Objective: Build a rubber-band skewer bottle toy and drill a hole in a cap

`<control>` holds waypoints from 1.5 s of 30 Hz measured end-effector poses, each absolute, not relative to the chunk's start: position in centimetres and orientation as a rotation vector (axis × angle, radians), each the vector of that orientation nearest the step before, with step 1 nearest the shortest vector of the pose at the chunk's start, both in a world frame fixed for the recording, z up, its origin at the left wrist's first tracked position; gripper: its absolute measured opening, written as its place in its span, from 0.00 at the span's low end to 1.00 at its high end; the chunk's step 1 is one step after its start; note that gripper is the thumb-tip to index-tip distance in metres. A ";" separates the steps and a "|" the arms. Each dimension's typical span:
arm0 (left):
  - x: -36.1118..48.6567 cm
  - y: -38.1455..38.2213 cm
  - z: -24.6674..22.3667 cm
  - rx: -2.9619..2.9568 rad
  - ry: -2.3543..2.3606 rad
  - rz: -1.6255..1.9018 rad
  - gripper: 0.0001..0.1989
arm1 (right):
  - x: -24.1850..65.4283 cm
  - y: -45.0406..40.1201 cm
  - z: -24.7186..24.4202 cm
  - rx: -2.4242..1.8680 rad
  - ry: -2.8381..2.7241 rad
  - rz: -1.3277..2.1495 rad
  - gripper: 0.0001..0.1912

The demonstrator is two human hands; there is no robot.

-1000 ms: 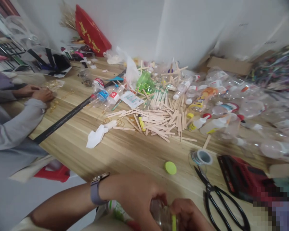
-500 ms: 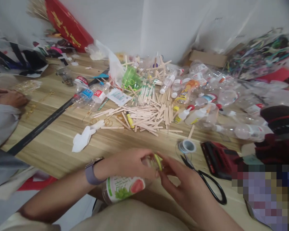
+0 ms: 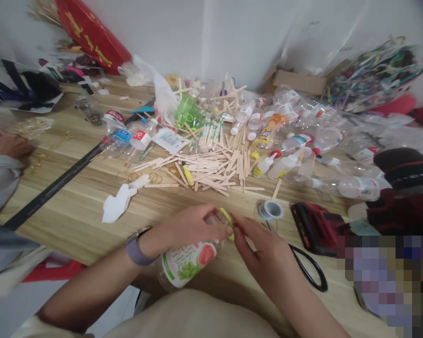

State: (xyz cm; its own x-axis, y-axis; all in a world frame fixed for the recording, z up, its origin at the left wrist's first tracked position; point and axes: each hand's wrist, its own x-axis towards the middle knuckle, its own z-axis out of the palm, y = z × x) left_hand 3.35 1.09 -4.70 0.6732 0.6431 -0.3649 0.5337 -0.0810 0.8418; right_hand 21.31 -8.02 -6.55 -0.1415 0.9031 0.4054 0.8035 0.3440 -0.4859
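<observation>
Close to my body at the table's front edge is a clear plastic bottle [image 3: 188, 267], tilted, its label printed with a pink fruit and green leaves. My left hand [image 3: 193, 225], with a purple-strapped watch on the wrist, is wrapped round the bottle's upper part. At the bottle's mouth sits a yellow-green cap [image 3: 226, 217]. The bent fingers of my right hand [image 3: 259, 239] press against the cap's right side; its fingertips are partly hidden. Black-handled scissors [image 3: 315, 272] lie beside my right hand, their blades mostly covered by it.
Wooden sticks [image 3: 211, 171] are heaped mid-table, with several plastic bottles [image 3: 359, 187] around them. A wire spool [image 3: 271, 210] and a red-black power tool [image 3: 317, 227] lie right. Crumpled tissue [image 3: 118, 204] and a black strip [image 3: 56, 185] lie left, near another person's hand [image 3: 10, 144].
Both hands have risen slightly with the bottle, and its label shows more. My right fingers have straightened along the cap. More of the scissors is covered by my right hand.
</observation>
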 end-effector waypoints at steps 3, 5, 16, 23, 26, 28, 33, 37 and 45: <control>3.5 1.6 -4.9 1.719 0.834 0.126 0.23 | 21.3 -7.6 -7.1 -1.504 -1.983 0.164 0.15; 3.8 1.9 -5.1 1.717 0.782 0.144 0.23 | 21.4 -7.1 -7.5 -1.514 -2.002 0.086 0.16; 5.4 1.9 -5.9 1.778 0.875 0.303 0.23 | 22.4 -4.6 -9.4 -1.533 -2.061 -0.116 0.14; 6.0 1.6 -5.8 1.775 0.915 0.308 0.22 | 23.5 -4.6 -9.1 -1.461 -2.112 -0.113 0.13; 6.1 1.4 -5.6 1.711 0.935 0.279 0.21 | 23.9 -4.6 -9.0 -1.434 -2.149 -0.131 0.13; 6.1 1.3 -5.6 1.640 0.939 0.257 0.21 | 24.1 -4.6 -8.9 -1.417 -2.181 -0.150 0.14; 5.9 1.4 -5.7 1.503 0.865 0.232 0.20 | 24.5 -4.8 -8.3 -1.397 -2.253 -0.182 0.14; 5.8 1.6 -5.4 1.484 0.800 0.240 0.16 | 24.7 -5.0 -7.6 -1.368 -2.301 -0.149 0.14; 4.9 2.0 -6.4 1.381 0.699 0.206 0.19 | 24.4 -5.0 -5.4 -1.350 -2.139 0.334 0.17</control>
